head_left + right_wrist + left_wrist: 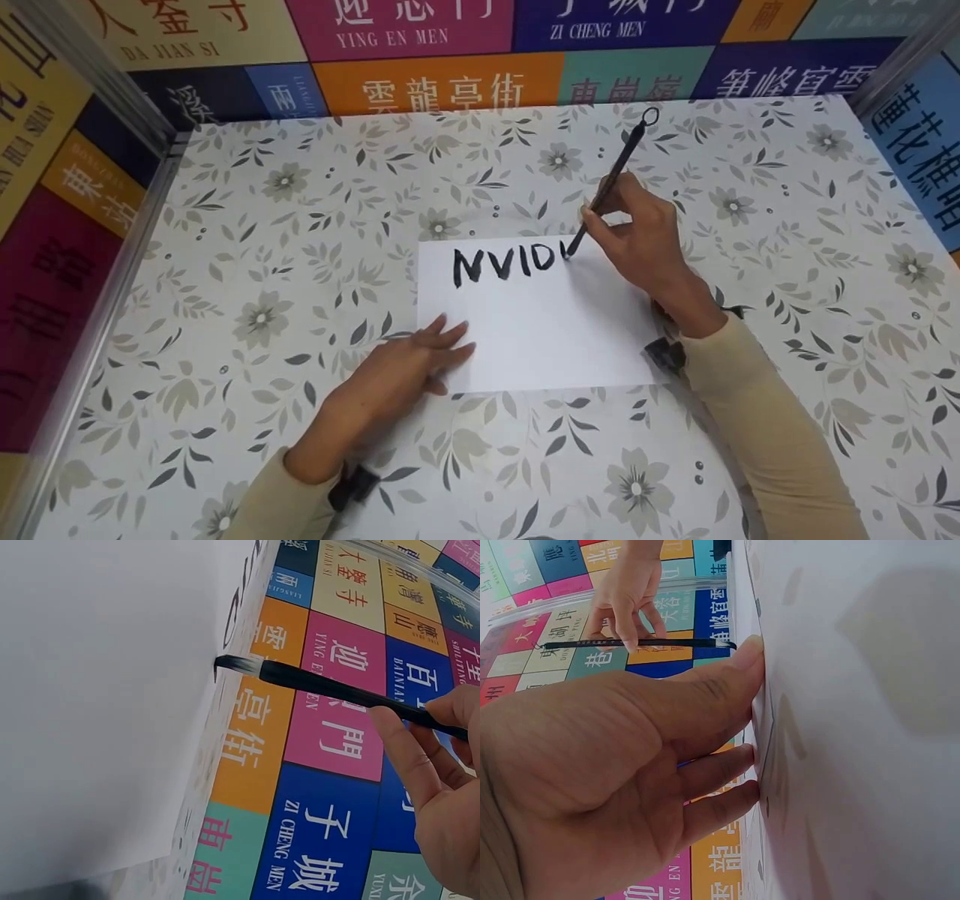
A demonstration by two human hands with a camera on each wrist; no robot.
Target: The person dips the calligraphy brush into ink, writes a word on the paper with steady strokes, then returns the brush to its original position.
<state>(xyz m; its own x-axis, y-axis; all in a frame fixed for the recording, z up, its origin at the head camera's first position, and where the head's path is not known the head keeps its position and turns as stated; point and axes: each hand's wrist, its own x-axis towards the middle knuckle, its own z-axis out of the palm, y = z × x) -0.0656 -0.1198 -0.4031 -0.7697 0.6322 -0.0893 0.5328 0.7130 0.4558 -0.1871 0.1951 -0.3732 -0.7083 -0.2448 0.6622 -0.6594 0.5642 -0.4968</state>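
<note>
A dark writing brush [616, 166] leans in my right hand [649, 232], pinched between thumb and fingers partway along the handle. Its black-inked bristle tip [229, 662] touches a white sheet of paper [540, 330]. Black brush letters [502, 264] reading "NVID" run along the sheet's upper part, followed by a fresh stroke at the tip. My left hand [405, 367] rests its spread fingertips on the left edge of the paper. In the left wrist view, the thumb and fingers [720, 806] press down with nothing gripped between them.
A white cloth with grey flowers and leaves covers the table [300, 225]. Colourful panels with Chinese lettering [442, 82] stand along the back and both sides. Each wrist wears a black camera mount [666, 354] near the sleeve.
</note>
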